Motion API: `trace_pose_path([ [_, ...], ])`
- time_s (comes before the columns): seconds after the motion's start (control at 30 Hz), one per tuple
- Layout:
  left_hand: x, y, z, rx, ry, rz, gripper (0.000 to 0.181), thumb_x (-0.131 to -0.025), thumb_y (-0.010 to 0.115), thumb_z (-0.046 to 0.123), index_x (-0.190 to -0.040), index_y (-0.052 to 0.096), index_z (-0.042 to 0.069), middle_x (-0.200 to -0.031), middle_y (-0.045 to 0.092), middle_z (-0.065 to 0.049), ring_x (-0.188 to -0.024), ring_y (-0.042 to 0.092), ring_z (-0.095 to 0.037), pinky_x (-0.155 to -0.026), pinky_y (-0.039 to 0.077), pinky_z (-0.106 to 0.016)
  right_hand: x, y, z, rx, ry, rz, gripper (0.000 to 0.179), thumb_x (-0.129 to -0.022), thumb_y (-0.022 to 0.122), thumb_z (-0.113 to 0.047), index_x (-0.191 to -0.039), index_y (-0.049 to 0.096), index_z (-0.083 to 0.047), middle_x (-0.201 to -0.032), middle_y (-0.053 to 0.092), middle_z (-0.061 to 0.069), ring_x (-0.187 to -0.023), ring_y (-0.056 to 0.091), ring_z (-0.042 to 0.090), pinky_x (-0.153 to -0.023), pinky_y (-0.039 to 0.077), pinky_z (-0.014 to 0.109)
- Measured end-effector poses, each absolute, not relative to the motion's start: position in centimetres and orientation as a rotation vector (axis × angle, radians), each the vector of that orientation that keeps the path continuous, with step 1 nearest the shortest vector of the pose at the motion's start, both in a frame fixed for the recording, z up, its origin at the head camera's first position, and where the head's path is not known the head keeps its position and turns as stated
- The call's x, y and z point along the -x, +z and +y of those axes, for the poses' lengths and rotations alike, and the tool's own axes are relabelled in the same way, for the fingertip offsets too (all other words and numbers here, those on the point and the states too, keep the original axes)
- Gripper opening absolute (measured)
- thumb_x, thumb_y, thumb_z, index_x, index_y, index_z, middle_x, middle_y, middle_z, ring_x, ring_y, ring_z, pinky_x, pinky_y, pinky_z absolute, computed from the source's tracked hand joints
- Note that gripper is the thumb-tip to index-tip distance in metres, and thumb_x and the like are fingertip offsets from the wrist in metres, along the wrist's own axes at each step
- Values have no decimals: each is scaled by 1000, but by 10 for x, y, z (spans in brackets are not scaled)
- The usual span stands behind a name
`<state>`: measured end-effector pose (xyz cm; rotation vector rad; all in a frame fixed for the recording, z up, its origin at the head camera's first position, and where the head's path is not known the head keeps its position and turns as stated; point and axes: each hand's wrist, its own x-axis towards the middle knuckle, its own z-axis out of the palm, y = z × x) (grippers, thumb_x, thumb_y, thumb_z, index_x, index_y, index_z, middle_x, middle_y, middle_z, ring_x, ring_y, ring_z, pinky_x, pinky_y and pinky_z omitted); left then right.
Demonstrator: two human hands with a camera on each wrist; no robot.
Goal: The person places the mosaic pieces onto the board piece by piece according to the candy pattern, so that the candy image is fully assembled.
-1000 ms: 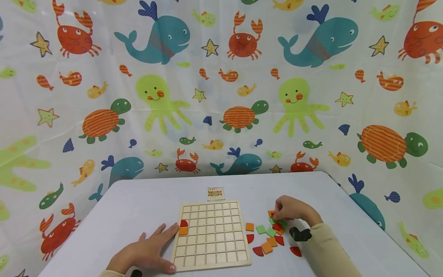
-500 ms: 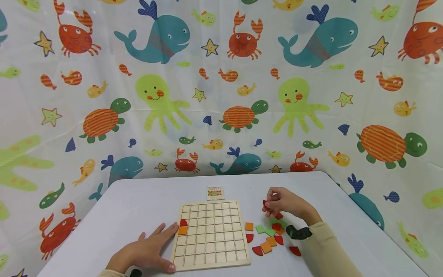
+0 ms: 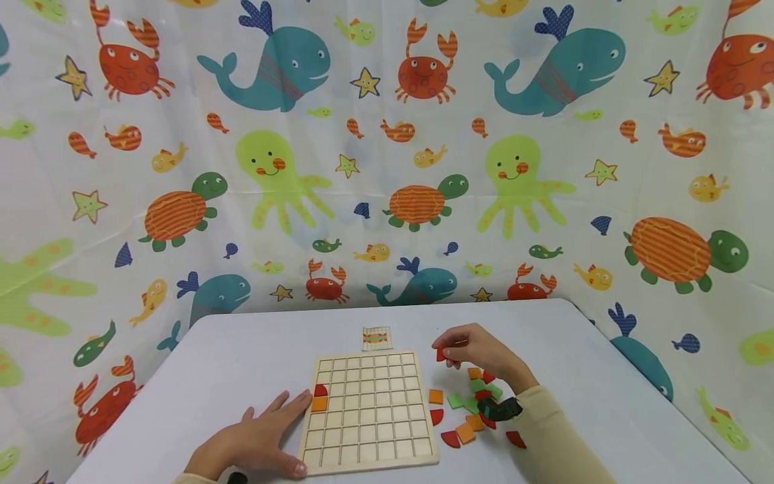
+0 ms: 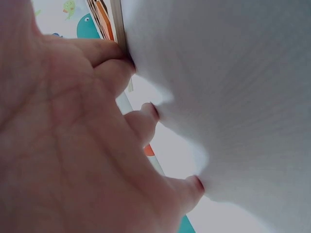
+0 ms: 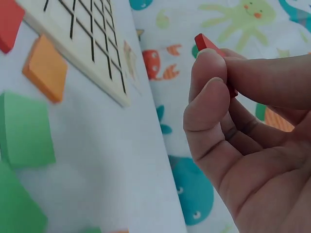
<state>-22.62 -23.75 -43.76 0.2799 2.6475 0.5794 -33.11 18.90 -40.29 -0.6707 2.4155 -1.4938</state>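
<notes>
Being pinched between the thumb and fingers of the right hand (image 3: pixel 474 346), a red piece (image 3: pixel 441 353) is held off the white table (image 3: pixel 272 349), right of centre in the lower half of the head view. Those fingers are curled in against the thumb with only the piece between them, and its red edge is seen protruding at the upper right of the right wrist view.

The left hand (image 3: pixel 256 437) is laid at the lower left of the head view, its fingers extended and spread, with nothing gripped. The left edge of a gridded wooden board (image 3: pixel 371 417), at lower centre, is touched by a fingertip, and the thumb is placed at its lower left corner.

In the board's leftmost column, a red quarter-round (image 3: pixel 321 390) is set directly above an orange square (image 3: pixel 320 404) in the frame. A small printed card (image 3: pixel 377 338) is placed just above the board's top edge. At lower right of centre, orange tiles (image 3: pixel 436 396), green tiles (image 3: pixel 455 401) and red wedges (image 3: pixel 450 439) are scattered, partly hidden by a black wrist strap (image 3: pixel 499 409).
</notes>
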Motion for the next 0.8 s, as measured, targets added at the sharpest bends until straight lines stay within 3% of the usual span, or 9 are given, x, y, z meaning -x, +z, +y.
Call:
trace_pose_path([
  [0.1, 226, -437, -238, -279, 579, 2645, 114, -74, 96, 50, -167, 39, 14, -170, 37, -14, -158, 15, -50, -111, -1, -87, 332, -403, 176, 703, -1505, 2389, 23, -105, 65, -4, -124, 75, 5, -99, 74, 10, -85, 68, 37, -77, 59, 31],
  [0.4, 225, -440, -235, -248, 580, 2646, 114, -73, 96, 49, -166, 41, 16, -169, 39, -14, -158, 16, -50, -112, -1, -86, 327, -400, 123, 782, -1603, 2224, 23, -104, 66, -2, -122, 73, 11, -97, 76, 12, -85, 70, 39, -80, 62, 32],
  [0.63, 225, -439, -234, -221, 590, 2648, 118, -68, 97, 53, -167, 41, 18, -170, 39, -11, -159, 17, -48, -113, -2, -85, 320, -403, 82, 785, -1649, 2119, 6, -102, 72, -1, -106, 73, 3, -93, 74, 13, -76, 75, 24, -82, 65, 43],
  [0.8, 226, -437, -236, -247, 587, 2643, 117, -72, 96, 52, -167, 40, 17, -170, 38, -12, -158, 16, -50, -112, -2, -86, 312, -404, 59, 804, -1647, 2078, 4, -100, 73, 1, -103, 73, 3, -91, 73, 13, -75, 76, 23, -80, 65, 41],
])
